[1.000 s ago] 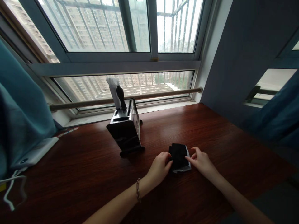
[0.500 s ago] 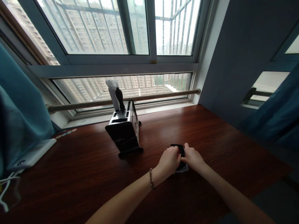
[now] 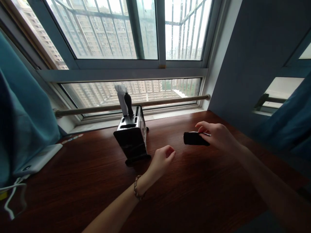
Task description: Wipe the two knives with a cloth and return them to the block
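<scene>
My right hand [image 3: 217,134] is lifted above the dark wooden table [image 3: 194,194] and grips a folded black cloth [image 3: 194,138] by its right end, holding it flat in the air. My left hand [image 3: 162,158] hovers low over the table just left of it, fingers loosely curled and holding nothing. A beaded bracelet sits on my left wrist. A shiny metal knife block [image 3: 132,137] stands just beyond my left hand, with a white handle and a black handle [image 3: 124,99] sticking up from it.
A wooden rail [image 3: 170,99] runs along the window sill behind the table. A white flat device [image 3: 39,159] with a white cable [image 3: 12,197] lies at the left edge beside a teal curtain [image 3: 21,123]. A grey wall stands to the right.
Both hands were pressing the black cloth on the table. Now my right hand has lifted it up and to the right, and my left hand has let go and drawn back left.
</scene>
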Available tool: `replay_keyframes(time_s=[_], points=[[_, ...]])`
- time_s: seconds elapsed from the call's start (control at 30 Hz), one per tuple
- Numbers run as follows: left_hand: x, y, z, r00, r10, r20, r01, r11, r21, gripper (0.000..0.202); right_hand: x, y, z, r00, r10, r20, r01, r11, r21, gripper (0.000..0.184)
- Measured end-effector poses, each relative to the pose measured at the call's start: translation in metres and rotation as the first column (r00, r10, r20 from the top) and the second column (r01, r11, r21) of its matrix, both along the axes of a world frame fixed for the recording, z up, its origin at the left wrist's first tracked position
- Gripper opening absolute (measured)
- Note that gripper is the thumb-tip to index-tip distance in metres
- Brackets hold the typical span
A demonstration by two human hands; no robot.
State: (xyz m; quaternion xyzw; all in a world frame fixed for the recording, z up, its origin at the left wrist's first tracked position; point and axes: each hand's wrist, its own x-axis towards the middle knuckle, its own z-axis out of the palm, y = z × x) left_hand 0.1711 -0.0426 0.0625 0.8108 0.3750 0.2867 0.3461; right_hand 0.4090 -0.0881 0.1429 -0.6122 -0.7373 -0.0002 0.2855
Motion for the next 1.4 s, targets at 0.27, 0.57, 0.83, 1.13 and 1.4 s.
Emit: replay_keyframes(time_s=[0.27, 0.57, 0.83, 1.13, 1.4], points=[[-0.006, -0.015, -0.026, 0.995, -0.032, -0.1, 0.044, 0.992, 0.118, 0.017, 0.008, -0.079, -0.075, 0.958, 0.271, 0.098, -0.202, 0.873, -0.444, 0.029], [0.066, 0.008, -0.051, 0.959, -0.112, -0.261, 0.165, 0.968, 0.192, 0.009, -0.003, -0.107, -0.109, 0.99, 0.138, -0.027, -0.136, 0.884, -0.448, 0.013], [0.085, 0.02, -0.074, 0.908, -0.171, -0.383, 0.221, 0.971, 0.091, 0.011, 0.0, -0.114, -0.128, 0.982, 0.19, 0.011, -0.152, 0.821, -0.551, 0.016], [0.087, 0.031, -0.064, 0.922, -0.24, -0.303, 0.131, 0.931, -0.34, 0.02, 0.005, -0.1, -0.115, 0.949, 0.274, 0.159, -0.197, 0.904, -0.38, 0.012], [0.071, 0.042, -0.043, 0.959, -0.169, 0.226, 0.282, 0.557, -0.781, 0.02, 0.023, -0.1, -0.102, 0.94, 0.313, 0.133, -0.311, 0.95, -0.035, 0.019]])
